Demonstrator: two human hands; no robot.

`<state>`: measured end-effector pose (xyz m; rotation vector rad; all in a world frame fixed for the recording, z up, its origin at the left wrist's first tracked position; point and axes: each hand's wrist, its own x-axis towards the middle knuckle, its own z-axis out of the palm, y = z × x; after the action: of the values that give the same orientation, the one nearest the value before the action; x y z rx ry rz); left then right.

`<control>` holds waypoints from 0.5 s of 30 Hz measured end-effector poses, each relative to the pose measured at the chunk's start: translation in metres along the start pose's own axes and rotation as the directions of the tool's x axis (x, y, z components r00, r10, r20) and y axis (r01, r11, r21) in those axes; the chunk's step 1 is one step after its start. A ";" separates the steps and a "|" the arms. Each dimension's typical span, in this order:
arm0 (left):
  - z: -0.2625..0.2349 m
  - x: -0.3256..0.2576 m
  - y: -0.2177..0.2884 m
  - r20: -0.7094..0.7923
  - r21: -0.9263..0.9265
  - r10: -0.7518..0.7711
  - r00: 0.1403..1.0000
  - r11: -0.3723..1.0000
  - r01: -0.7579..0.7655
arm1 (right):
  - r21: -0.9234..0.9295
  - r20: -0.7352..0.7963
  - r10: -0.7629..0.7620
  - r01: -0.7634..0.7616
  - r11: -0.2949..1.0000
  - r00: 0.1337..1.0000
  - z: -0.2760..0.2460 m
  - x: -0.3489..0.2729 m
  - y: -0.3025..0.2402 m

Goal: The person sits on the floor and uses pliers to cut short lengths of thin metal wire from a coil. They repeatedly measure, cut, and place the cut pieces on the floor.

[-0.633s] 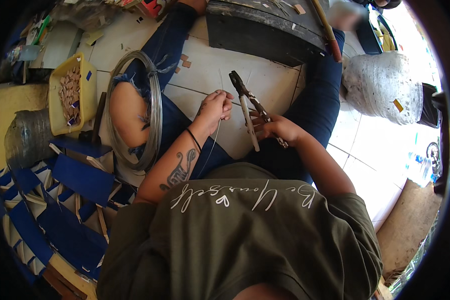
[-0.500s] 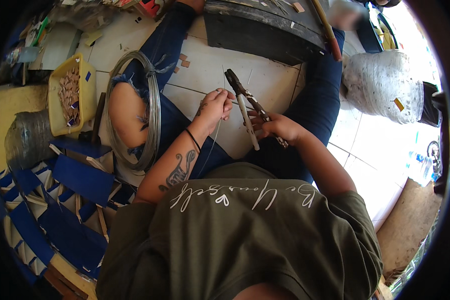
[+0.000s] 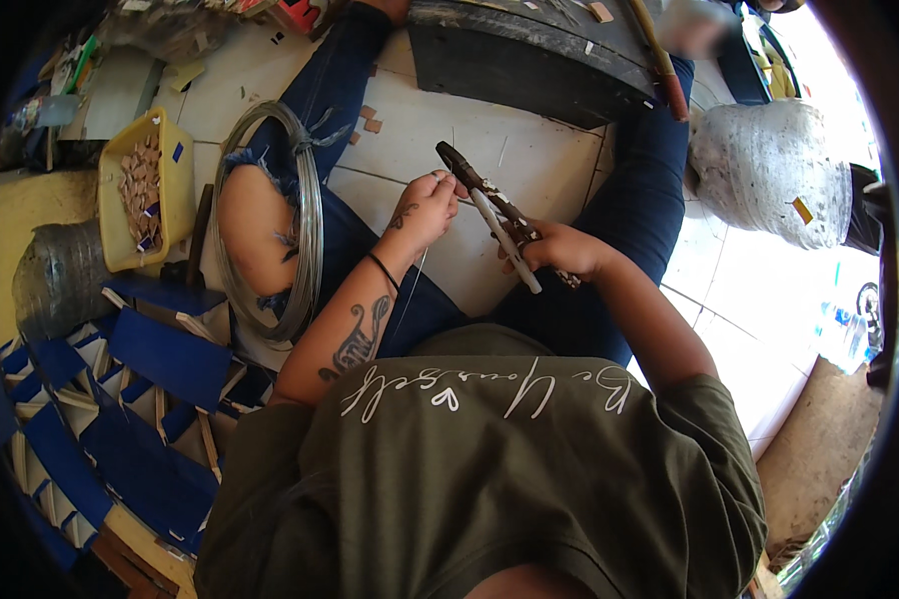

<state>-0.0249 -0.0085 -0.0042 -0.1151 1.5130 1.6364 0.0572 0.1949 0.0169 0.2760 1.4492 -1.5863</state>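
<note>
My left hand [image 3: 425, 213] is closed in a pinch on a thin wire [image 3: 422, 272], which trails down past my wrist. A short end of the wire stands up beyond my fingertips. In my right hand [image 3: 561, 250] is a pair of dark, worn pliers [image 3: 489, 195], one handle covered in white. The plier jaws point up and left, right by the wire above my left fingertips; whether they touch it I cannot tell. Around my bent left knee hangs a coil of silvery wire [image 3: 308, 220].
A yellow basket [image 3: 183, 215] of small brown pieces stands at the left, above many blue and white folded pieces [image 3: 160, 359]. Ahead is a dark block [image 3: 509, 70] with a wooden-handled tool [image 3: 657, 60] on it. A plastic-wrapped bundle [image 3: 769, 172] sits at the right.
The plier jaws have moved slightly left and down, closer to my left fingertips. Their two handles are closer together as my right hand squeezes. My left hand has shifted a little left.
</note>
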 end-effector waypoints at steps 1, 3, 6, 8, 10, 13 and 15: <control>0.000 0.001 -0.001 -0.003 0.019 0.006 1.000 1.000 -0.006 | 0.035 0.045 -0.004 0.002 0.999 0.999 -0.002 0.004 0.003; 0.000 0.002 -0.002 -0.008 0.057 0.019 1.000 0.998 -0.019 | 0.051 0.067 -0.005 0.001 0.999 0.998 -0.003 0.009 0.009; 0.003 0.002 -0.004 -0.050 0.060 0.030 0.998 0.998 -0.027 | 0.042 -0.035 0.021 -0.020 0.999 0.999 -0.001 0.017 0.016; 0.006 -0.005 -0.009 -0.125 0.065 -0.023 0.992 0.997 0.032 | 0.108 -0.132 0.053 -0.039 0.993 0.990 0.002 0.021 0.018; 0.006 -0.008 -0.012 -0.152 0.081 -0.071 0.986 0.993 0.084 | 0.139 -0.218 0.095 -0.065 0.988 0.971 -0.001 0.024 0.017; 0.007 -0.007 -0.021 -0.149 0.104 -0.101 0.984 0.988 0.117 | 0.203 -0.272 0.150 -0.096 0.975 0.950 -0.001 0.029 0.017; 0.010 0.001 -0.027 -0.181 0.113 -0.082 0.980 0.988 0.104 | 0.226 -0.320 0.166 -0.095 0.969 0.933 0.001 0.034 0.021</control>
<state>-0.0032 -0.0032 -0.0228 -0.2659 1.7120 1.4870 0.0550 0.1803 -0.0207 0.7853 1.4829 -1.6359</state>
